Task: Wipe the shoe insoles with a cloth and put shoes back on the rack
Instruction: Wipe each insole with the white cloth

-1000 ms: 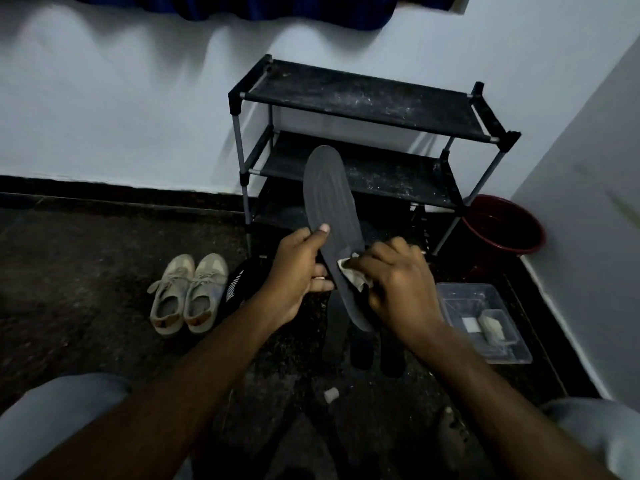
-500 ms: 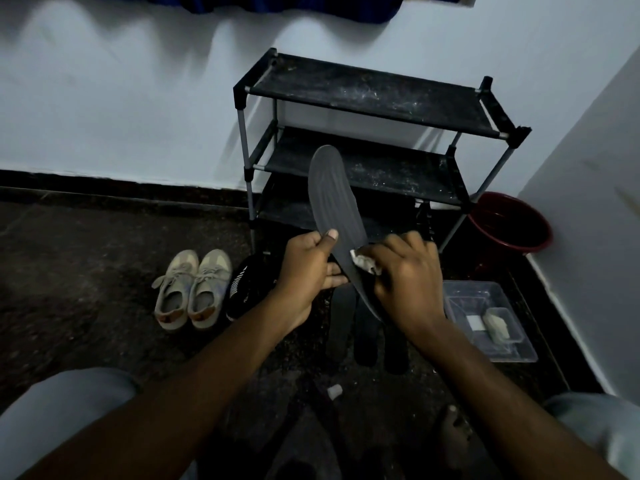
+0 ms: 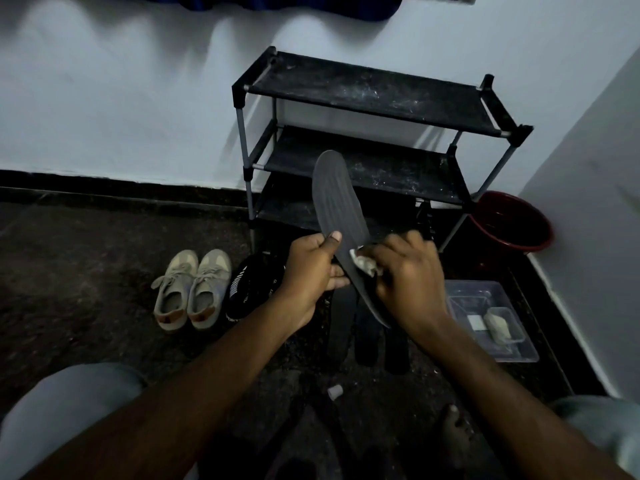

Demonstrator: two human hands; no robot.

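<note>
- I see the left hand (image 3: pixel 311 268) gripping a long dark grey foam insole (image 3: pixel 337 199) at its middle, with the thumb on the upper face and the fingers curled under it. The insole is tilted, with its toe end pointing up.
- The right hand (image 3: pixel 408 275) pinches a small crumpled pale cloth (image 3: pixel 363 263) and presses it on the insole, just beside the left thumb.
- Behind stands a black three-shelf shoe rack (image 3: pixel 367 88) against the white wall. The raised insole covers part of its middle and lower shelves.
- On the dark floor to the left, a pair of beige lace-up sneakers (image 3: pixel 192 289) stands side by side. A black shoe with white stripes (image 3: pixel 249 289) is just beside them, partly hidden by the left wrist.
- Under the hands, more dark flat insoles (image 3: pixel 341 320) lie on the floor, and the hands hide their far ends.
- At the right a clear plastic tray (image 3: pixel 491 320) holds small pale pieces. A dark red round bucket (image 3: pixel 512 223) is in the corner, near the rack.
</note>
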